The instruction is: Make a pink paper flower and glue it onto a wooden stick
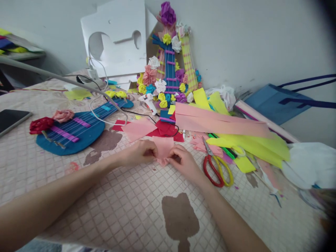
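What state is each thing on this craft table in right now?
Pink paper piece: pinched and folded between both hands.
Left hand: gripping the paper.
Right hand: gripping the paper.
Scissors: closed, lying flat.
Glue gun: lying down, cord attached.
Phone: screen dark.

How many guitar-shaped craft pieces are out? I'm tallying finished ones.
3: a blue one flat on the table left of the hands, and two leaning against the wall, one blue, one yellow-pink. Clutter may hide more.
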A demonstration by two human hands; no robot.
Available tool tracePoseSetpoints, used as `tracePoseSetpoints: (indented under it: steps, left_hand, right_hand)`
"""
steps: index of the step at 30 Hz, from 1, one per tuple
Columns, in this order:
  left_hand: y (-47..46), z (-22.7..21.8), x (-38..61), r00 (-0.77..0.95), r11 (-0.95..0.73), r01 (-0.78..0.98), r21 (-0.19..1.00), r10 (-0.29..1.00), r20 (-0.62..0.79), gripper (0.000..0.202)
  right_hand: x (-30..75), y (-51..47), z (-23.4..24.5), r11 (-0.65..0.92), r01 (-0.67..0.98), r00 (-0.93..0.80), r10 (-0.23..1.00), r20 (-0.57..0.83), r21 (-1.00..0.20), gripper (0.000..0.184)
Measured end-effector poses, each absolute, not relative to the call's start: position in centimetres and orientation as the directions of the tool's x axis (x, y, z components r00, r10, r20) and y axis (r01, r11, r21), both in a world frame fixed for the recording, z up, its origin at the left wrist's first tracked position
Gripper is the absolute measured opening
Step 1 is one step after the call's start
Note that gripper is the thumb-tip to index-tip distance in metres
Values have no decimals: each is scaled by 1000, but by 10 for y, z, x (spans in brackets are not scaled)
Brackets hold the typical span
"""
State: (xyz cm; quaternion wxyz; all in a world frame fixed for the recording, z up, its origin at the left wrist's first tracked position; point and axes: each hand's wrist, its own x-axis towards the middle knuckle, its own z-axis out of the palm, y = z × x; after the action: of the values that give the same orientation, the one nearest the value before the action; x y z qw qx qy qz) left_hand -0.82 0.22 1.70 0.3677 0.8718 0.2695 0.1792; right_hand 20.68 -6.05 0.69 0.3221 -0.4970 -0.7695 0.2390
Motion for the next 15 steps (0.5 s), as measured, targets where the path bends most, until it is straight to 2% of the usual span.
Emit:
tracePoseSetpoints:
  steps: [3,6,11,15]
  left_hand:
    - [9,19,-17,851,-603,264,752,513,113,8]
    - [14,20,-20,857,-616,258,744,501,117,9]
    - [8,20,-15,831,-621,311,719,545,111,8]
    - [-2,18,-5,752,-596,396,699,647,125,9]
  right_hand:
    - [213,-60,9,400,561,-358,907,223,-725,9]
    - [215,-59,8,391,559,-364,908,207,-731,9]
    - [210,-59,7,393,598,-333,915,229,-698,10]
    - [205,-60,4,380,648,-270,925,267,-660,12]
